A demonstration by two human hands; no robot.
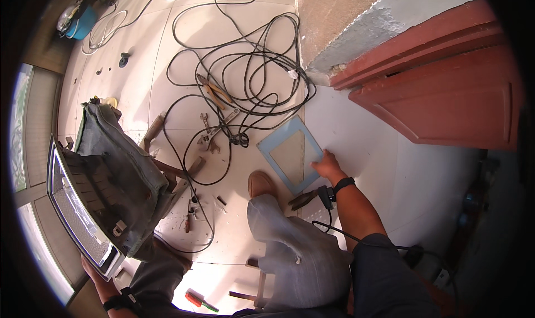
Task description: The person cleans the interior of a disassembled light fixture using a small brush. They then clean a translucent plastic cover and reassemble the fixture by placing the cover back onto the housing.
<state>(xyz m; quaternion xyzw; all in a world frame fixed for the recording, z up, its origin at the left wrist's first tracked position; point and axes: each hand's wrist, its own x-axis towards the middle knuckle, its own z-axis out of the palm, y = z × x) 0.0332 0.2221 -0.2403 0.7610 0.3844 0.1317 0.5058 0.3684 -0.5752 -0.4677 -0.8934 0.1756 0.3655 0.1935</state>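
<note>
My right hand (328, 164) holds the edge of a flat blue frame (284, 135) with an open middle, low over the tiled floor beside my right shoe. Its thumb lies over the frame's rim. At the lower left, my left hand (94, 272) is against the lower end of a white-edged lamp-like housing (90, 217), its fingers mostly hidden. A dark, cloth-like cover (125, 172) lies against the housing's back. A dark hand tool (304, 200), partly hidden, is near my right wrist.
Black cable (263, 59) lies coiled ahead. Pliers (214, 90), adjustable wrenches (213, 132) and a screwdriver (187, 222) are on the floor. A red-and-green brush (200, 301) lies near the bottom. A red door (451, 96) stands at the right, a blue bucket (83, 22) far left.
</note>
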